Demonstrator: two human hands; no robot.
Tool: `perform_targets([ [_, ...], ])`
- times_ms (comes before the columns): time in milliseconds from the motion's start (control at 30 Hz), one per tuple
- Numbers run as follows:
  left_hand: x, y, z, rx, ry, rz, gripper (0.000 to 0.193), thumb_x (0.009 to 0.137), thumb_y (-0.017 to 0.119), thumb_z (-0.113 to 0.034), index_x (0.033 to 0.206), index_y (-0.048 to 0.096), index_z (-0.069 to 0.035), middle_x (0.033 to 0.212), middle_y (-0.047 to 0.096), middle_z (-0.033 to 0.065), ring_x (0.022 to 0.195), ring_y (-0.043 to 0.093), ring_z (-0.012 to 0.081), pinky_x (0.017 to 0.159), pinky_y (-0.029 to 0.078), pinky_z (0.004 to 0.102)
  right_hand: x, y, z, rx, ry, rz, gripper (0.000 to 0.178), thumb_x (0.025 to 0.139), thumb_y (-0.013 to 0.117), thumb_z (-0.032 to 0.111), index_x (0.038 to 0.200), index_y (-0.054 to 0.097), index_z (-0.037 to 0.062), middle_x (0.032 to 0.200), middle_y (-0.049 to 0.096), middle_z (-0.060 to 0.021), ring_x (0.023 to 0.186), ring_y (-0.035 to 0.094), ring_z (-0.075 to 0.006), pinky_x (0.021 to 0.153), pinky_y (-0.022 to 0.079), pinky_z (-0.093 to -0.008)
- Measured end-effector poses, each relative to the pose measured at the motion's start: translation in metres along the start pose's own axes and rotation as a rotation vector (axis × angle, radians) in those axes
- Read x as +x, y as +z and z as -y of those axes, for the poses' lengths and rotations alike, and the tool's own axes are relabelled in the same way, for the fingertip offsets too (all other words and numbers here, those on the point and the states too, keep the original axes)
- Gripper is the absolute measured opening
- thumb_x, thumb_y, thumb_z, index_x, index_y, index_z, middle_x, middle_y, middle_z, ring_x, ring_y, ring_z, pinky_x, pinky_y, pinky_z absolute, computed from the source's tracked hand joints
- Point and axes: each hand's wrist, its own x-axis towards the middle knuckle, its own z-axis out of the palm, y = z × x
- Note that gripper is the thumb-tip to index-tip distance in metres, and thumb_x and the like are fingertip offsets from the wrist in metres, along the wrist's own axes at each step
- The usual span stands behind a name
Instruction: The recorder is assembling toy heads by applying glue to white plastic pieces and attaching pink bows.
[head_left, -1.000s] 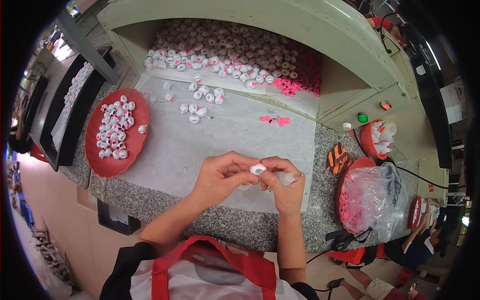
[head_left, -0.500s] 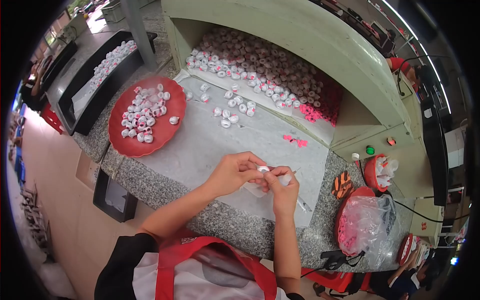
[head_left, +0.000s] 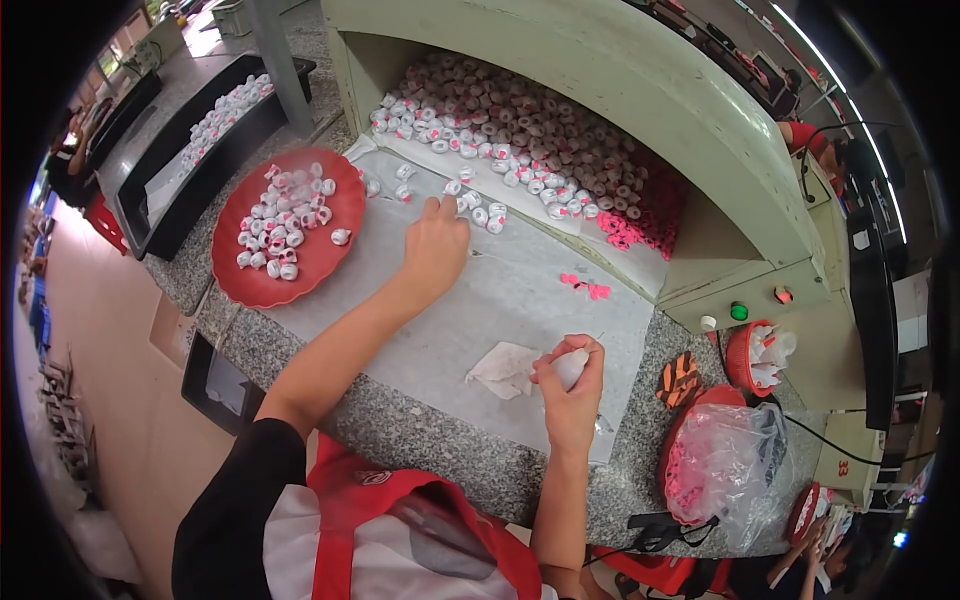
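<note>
My left hand reaches over the sheet to a loose group of small round white pieces with pink marks. Its fingers are drawn together and point down at the near left of the group; whatever is under the fingertips is hidden. Nearer to me, my right hand is closed round a small white squeeze bottle with a thin tip. Beside that hand a folded white cloth lies on the pale sheet. Several small bright pink pieces lie farther back on the sheet.
A red scalloped plate with more white pieces stands at the left, beside a black tray. A pale green arched housing covers a large heap of pieces. At right are a red cup and a plastic bag.
My left hand has left the right one and moved up and left to the loose white pieces. My right hand keeps the bottle, now more upright. The cloth is uncovered.
</note>
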Motion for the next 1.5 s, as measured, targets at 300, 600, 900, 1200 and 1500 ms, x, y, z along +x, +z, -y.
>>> perform_targets([
  [300,-0.048,-0.079,-0.060,-2.019,-0.637,0.601,0.027,0.078,0.057,-0.001,0.105,0.053,0.001,0.095,0.059,0.0077,0.086,0.058,0.0177,0.074,0.048,0.0248,-0.015,-0.003,0.048,0.164,0.001,-0.238,0.032,0.072,0.056,-0.004,0.101,0.042,-0.0012,0.072,0.053,-0.0071,0.057,0.054,-0.0146,0.054,0.046,-0.0220],
  [600,-0.064,-0.084,-0.072,-1.563,-0.195,0.140,0.037,0.071,0.057,0.013,0.106,0.051,0.004,0.102,0.050,0.0101,0.093,0.054,0.0162,0.079,0.049,0.0259,-0.043,0.003,0.040,-0.368,-0.560,-0.257,0.021,0.071,0.056,0.007,0.090,0.052,-0.0025,0.085,0.054,-0.0108,0.075,0.053,-0.0166,0.068,0.043,-0.0258],
  [900,-0.067,-0.086,-0.076,-1.600,-0.282,0.170,0.037,0.071,0.057,0.012,0.106,0.047,0.005,0.102,0.053,0.0140,0.092,0.055,0.0165,0.077,0.050,0.0275,-0.037,0.005,0.040,-0.424,-0.616,-0.255,0.021,0.066,0.062,0.006,0.085,0.056,-0.0009,0.075,0.061,-0.0109,0.061,0.060,-0.0202,0.055,0.047,-0.0259],
  [1200,-0.068,-0.086,-0.078,-1.508,-0.237,0.155,0.040,0.070,0.058,0.013,0.107,0.044,0.004,0.102,0.054,0.0153,0.092,0.056,0.0180,0.077,0.050,0.0278,-0.034,0.004,0.042,-0.447,-0.655,-0.191,0.021,0.066,0.062,0.005,0.085,0.054,-0.0016,0.075,0.061,-0.0109,0.057,0.060,-0.0192,0.052,0.047,-0.0256],
  [1500,-0.066,-0.084,-0.077,-1.400,-0.168,0.101,0.040,0.070,0.058,0.013,0.107,0.044,0.004,0.102,0.054,0.0143,0.095,0.055,0.0190,0.079,0.049,0.0281,-0.033,-0.001,0.045,-0.486,-0.659,-0.167,0.021,0.067,0.062,0.005,0.084,0.053,-0.0019,0.073,0.061,-0.0103,0.054,0.059,-0.0181,0.049,0.046,-0.0246],
])
